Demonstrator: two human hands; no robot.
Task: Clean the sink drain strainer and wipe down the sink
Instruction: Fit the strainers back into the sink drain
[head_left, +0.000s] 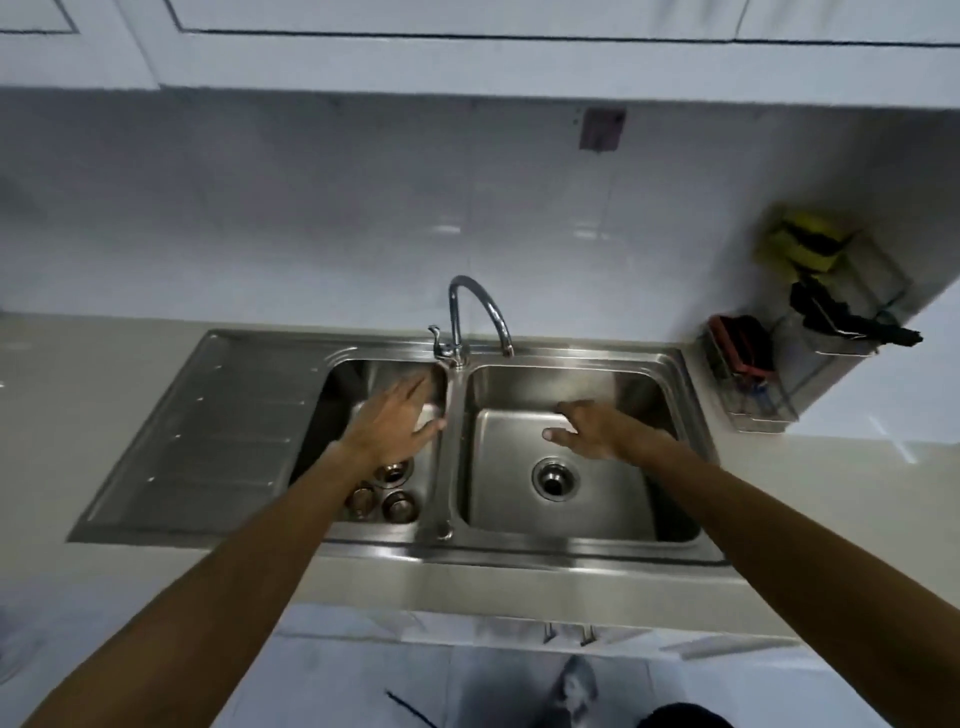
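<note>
Head camera is looking down at a shiny metal sink (519, 553) with two bowls, and two bare arms are reaching in over its front edge. Nearest, the left bowl (337, 395) is holding three small round metal cups (400, 506), sitting close together on its floor. They are looking like drain strainer parts, but I cannot tell for sure. Over in the right bowl (613, 499) a round drain (555, 479) is sitting in the middle of the floor, showing a dark hole.

A little farther in, the left hand (389, 426) is stretching out flat above the cups, fingers straight and gripping nothing. I cannot tell if it is touching the bowl. Just behind the drain, the right hand (592, 428) is hanging with fingers spread wide and a bit bent, holding nothing I can see.

Farther back, a curved tap (478, 312) is standing between the bowls, bending toward the right one. Off to the right, a wire rack (779, 410) is holding a red thing (740, 345), and a yellow sponge (802, 241) is sitting higher up by the wall
</note>
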